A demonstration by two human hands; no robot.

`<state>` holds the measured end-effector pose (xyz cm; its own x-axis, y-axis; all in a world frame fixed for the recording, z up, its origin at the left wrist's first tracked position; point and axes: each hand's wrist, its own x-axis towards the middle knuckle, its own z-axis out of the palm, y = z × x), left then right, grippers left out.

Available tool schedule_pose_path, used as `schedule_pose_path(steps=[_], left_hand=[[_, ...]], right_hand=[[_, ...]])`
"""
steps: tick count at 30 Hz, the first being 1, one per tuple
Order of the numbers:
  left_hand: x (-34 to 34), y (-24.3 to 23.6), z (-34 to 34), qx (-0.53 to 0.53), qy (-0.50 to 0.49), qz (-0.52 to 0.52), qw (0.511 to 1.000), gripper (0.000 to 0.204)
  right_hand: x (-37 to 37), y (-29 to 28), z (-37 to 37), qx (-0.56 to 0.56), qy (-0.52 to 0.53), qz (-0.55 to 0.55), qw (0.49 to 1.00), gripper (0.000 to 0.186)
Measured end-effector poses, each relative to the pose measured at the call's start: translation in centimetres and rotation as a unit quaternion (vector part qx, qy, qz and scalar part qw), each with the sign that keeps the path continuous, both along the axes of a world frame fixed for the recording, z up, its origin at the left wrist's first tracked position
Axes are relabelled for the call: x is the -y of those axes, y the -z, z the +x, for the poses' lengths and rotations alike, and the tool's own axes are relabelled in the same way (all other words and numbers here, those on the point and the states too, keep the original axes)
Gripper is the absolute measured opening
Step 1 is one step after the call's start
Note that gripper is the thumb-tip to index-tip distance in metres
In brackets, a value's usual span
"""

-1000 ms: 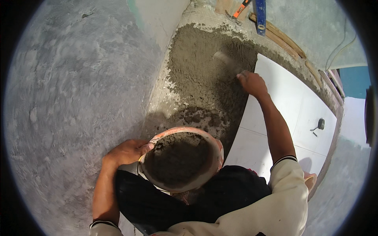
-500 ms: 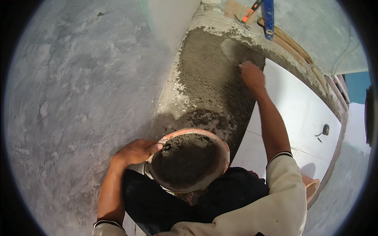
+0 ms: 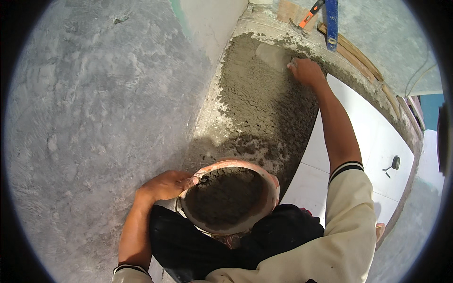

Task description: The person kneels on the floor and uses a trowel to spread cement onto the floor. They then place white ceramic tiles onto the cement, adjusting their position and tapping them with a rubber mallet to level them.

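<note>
Between my legs stands a round bucket (image 3: 231,163) with a worn reddish rim, partly filled with dark wet mortar (image 3: 226,195). My left hand (image 3: 167,185) is closed on the left side of its rim, thumb over the edge. Farther off, my right hand (image 3: 306,71) is closed around the handle of a trowel (image 3: 271,55); the fingers hide most of that handle. The pale, flat blade lies against the far part of a grey-brown mortar bed (image 3: 250,108). Rougher clumps of mortar lie just beyond the bucket.
White tiles (image 3: 314,151) border the mortar on the right, with a small dark round object (image 3: 395,162) on them. An orange-and-black hammer (image 3: 309,18), a blue level (image 3: 332,23) and wooden strips (image 3: 354,52) lie at the far right. A grey wall (image 3: 104,118) rises on the left.
My right hand has moved slightly up and to the right, and the trowel blade, blurred before, now shows clearly. My left hand keeps its hold on the bucket. The whole view has shifted a little.
</note>
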<state>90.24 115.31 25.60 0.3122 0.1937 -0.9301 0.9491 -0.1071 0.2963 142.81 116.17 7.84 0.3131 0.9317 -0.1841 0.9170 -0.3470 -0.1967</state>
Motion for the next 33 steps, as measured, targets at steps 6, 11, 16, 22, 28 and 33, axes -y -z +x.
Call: schedule_pose_path(steps=[6,11,16,22,28,33], left_hand=[[-0.4,0.3,-0.2,-0.011,0.004,-0.015,1.000,0.068],[0.1,0.9,-0.7,0.021,-0.017,-0.004,1.000,0.066],[0.1,0.9,-1.4,0.021,-0.017,0.001,1.000,0.069],[0.9,1.6,-2.6,0.035,0.033,0.019,0.999,0.077],[2.5,0.9,-0.6,0.013,-0.001,0.089,0.996,0.073],[4.9,0.9,3.1,0.179,-0.029,0.188,0.965,0.067]], right_hand=[[-0.8,-0.3,-6.9,-0.058,-0.016,-0.026,0.998,0.045],[0.8,-0.4,-8.8,-0.040,0.115,-0.049,0.991,0.046],[7.9,-1.2,-3.7,-0.001,0.208,-0.065,0.976,0.045],[20.2,-8.4,-6.1,0.019,0.288,-0.104,0.952,0.046],[28.5,-20.3,-16.0,-0.171,0.058,-0.014,0.983,0.031],[30.8,-22.3,-24.7,-0.001,-0.048,-0.164,0.985,0.028]])
